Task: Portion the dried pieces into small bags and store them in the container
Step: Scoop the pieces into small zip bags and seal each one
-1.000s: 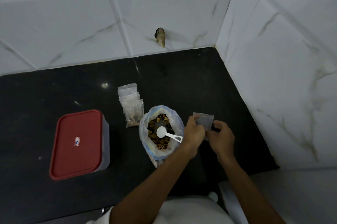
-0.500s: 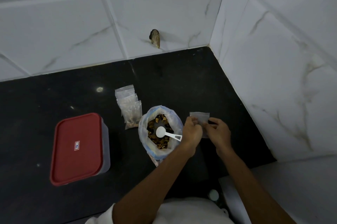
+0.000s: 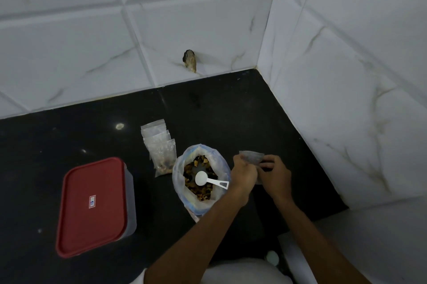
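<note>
A large open plastic bag (image 3: 182,168) of brown dried pieces stands on the black counter, with a white scoop (image 3: 209,179) lying on the pieces. Just right of it, my left hand (image 3: 243,174) and my right hand (image 3: 275,176) both pinch one small clear bag (image 3: 251,157) held above the counter. It looks empty. A fanned pile of small bags (image 3: 160,145) lies left of the large bag; the nearest one holds dried pieces. A clear container with a red lid (image 3: 92,206), closed, sits at the left.
The black counter (image 3: 231,110) ends at white tiled walls behind and to the right, forming a corner. A small brown stub (image 3: 190,64) sticks out of the back wall. The counter's front edge runs just below my forearms.
My two hands have drawn closer together on the small bag, and it sits slightly lower between my fingers. The other things lie as before.
</note>
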The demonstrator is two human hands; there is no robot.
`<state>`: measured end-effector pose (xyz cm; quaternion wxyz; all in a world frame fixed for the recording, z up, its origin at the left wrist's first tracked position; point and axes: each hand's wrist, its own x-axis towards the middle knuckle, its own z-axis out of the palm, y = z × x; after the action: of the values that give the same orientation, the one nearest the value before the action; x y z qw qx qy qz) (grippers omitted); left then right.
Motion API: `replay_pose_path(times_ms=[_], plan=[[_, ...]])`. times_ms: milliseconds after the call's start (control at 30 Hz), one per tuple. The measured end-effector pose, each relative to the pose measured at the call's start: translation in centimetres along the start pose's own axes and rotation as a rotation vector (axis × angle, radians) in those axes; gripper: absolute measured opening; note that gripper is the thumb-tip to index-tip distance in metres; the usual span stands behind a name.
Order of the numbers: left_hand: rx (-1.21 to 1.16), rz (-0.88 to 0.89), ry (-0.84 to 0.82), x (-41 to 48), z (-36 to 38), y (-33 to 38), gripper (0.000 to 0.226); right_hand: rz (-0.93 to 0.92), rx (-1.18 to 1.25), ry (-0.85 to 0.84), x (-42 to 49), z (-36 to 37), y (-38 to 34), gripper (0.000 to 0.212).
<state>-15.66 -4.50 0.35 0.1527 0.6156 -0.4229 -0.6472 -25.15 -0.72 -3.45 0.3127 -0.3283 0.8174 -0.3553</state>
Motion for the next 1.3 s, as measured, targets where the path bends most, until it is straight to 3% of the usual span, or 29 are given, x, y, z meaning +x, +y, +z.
replay_pose_path(times_ms=[100,200,333,500,667,833,933,1033,1167,1233,1300], plan=[[-0.007,-0.009,0.019,0.1,0.3,0.0,0.039,0.086,0.06,-0.036,0.2,0.0,-0.2,0.056],[-0.041,-0.009,0.013,-0.3,0.5,0.1,0.038,0.082,0.085,-0.012,0.0,0.0,-0.6,0.05],[-0.283,0.067,-0.005,-1.2,-0.3,1.0,0.026,-0.136,0.088,0.11,-1.7,-0.6,-2.4,0.032],[-0.406,0.251,0.132,-2.4,-3.5,3.1,0.017,-0.499,-0.034,0.203,-2.7,-0.4,-5.6,0.029],[-0.475,0.31,0.321,-3.7,-8.3,3.2,0.017,-0.63,-0.032,0.138,-4.6,2.4,-9.9,0.02],[-0.646,0.301,0.359,-5.6,-13.0,2.5,0.021,-0.705,0.037,0.061,-7.1,5.2,-12.6,0.017],[-0.662,0.312,0.36,-6.1,-15.1,1.4,0.023,-0.762,-0.048,-0.026,-7.9,6.6,-13.5,0.019],[-0.684,0.304,0.353,-6.6,-16.7,0.5,0.024,-0.708,-0.162,-0.108,-8.5,7.5,-13.9,0.022],[-0.658,0.285,0.321,-7.2,-18.2,-0.4,0.023,-0.773,-0.349,-0.1,-8.8,8.6,-14.5,0.025],[-0.626,0.299,0.295,-7.3,-18.8,-0.9,0.024,-0.716,-0.495,-0.222,-8.8,9.2,-14.7,0.038],[-0.591,0.314,0.272,-7.5,-19.5,-1.2,0.022,-0.698,-0.487,-0.295,-9.2,9.1,-15.7,0.04]])
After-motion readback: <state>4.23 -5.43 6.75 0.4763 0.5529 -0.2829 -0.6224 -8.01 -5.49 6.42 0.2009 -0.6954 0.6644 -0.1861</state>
